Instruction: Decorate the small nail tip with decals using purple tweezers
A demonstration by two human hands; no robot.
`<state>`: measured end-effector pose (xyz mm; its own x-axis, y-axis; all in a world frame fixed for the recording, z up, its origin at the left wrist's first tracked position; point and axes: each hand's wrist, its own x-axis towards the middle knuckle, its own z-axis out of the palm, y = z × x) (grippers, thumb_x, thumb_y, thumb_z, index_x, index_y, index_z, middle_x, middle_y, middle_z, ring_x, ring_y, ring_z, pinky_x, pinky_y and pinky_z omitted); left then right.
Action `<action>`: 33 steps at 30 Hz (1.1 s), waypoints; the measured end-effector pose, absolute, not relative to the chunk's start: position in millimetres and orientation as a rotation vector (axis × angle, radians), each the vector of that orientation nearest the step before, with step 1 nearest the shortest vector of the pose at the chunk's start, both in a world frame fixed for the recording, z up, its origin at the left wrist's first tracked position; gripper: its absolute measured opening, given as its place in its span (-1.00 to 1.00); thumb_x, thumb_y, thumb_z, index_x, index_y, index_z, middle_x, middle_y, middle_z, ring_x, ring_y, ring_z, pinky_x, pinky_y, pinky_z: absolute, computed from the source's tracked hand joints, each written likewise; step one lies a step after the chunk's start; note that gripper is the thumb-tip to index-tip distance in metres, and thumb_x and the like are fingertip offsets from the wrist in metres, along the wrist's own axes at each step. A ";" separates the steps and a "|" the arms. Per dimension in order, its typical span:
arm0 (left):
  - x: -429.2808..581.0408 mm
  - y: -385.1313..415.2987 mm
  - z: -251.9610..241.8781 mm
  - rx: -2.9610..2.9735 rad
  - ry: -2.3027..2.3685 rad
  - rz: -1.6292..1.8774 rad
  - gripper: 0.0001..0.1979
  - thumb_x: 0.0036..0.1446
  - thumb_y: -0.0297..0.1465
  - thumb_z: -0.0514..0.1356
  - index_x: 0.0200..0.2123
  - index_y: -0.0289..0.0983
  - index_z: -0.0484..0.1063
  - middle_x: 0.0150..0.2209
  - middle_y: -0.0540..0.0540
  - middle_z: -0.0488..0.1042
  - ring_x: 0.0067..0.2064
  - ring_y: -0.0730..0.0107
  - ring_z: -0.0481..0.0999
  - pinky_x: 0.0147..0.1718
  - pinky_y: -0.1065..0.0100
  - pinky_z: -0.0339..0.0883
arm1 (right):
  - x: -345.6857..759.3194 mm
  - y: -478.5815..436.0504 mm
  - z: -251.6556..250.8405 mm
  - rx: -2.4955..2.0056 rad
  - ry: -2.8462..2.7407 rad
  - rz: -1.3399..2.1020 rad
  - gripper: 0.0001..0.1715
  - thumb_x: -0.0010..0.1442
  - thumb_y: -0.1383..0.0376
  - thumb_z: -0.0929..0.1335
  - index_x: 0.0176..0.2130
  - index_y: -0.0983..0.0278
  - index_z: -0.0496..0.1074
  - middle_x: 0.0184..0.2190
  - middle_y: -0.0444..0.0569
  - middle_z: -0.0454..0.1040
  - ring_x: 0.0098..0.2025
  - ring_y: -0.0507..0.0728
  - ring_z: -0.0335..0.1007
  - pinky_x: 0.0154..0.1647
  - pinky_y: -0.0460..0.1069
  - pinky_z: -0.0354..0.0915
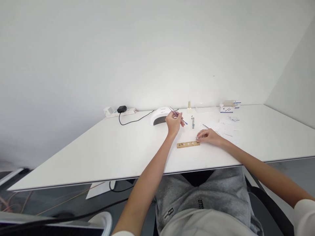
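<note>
My left hand [174, 123] is raised a little above the white table [98, 154], fingers closed around a thin purple tool [177, 115] that slants up to the left. My right hand [209, 135] rests on the table at the right end of a small wooden strip [188, 144] with a row of round pieces on it. Its fingertips pinch something small at that end; I cannot make out what it is. A short line of small dark beads or pieces [193, 122] lies just beyond the hands.
A white domed lamp [159, 117] stands behind my left hand, its black cable running to a power strip [119, 111] at the back. A small bottle [189, 106], white boxes [228, 106] and loose paper sheets [225, 127] lie at the back right. A chair armrest [268, 203] is lower right.
</note>
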<state>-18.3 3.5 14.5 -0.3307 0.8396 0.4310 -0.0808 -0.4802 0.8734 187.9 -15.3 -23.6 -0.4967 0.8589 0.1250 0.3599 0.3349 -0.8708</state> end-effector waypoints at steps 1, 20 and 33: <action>-18.3 3.9 14.2 1.262 1.036 1.874 -0.74 -0.02 -0.28 0.27 -0.48 -0.29 0.25 -0.60 0.05 0.37 -0.73 0.49 0.39 -0.80 0.48 0.24 | 187.8 -15.2 -23.8 -1.060 -2.023 1.095 -0.81 -0.13 0.16 0.50 -0.45 0.21 0.60 -0.30 -0.05 0.54 -0.40 0.05 0.28 -0.38 -0.01 0.18; -17.4 5.2 13.1 1.299 1.042 1.862 -0.72 0.01 -0.26 0.27 -0.47 -0.29 0.24 -0.59 0.06 0.37 -0.73 0.49 0.38 -0.80 0.49 0.23 | 194.9 -13.9 -19.9 -1.029 -2.239 1.047 -0.69 -0.12 0.11 0.50 -0.36 0.23 0.57 -0.30 -0.06 0.53 -0.31 0.09 0.30 -0.27 0.02 0.19; -17.0 2.8 15.4 1.290 1.066 1.848 -0.74 0.00 -0.30 0.26 -0.49 -0.28 0.23 -0.60 0.07 0.36 -0.74 0.50 0.37 -0.81 0.50 0.21 | 192.3 -15.0 -21.0 -1.068 -2.185 1.097 -0.73 -0.08 0.11 0.48 -0.41 0.25 0.54 -0.31 -0.06 0.51 -0.33 0.07 0.30 -0.28 0.00 0.19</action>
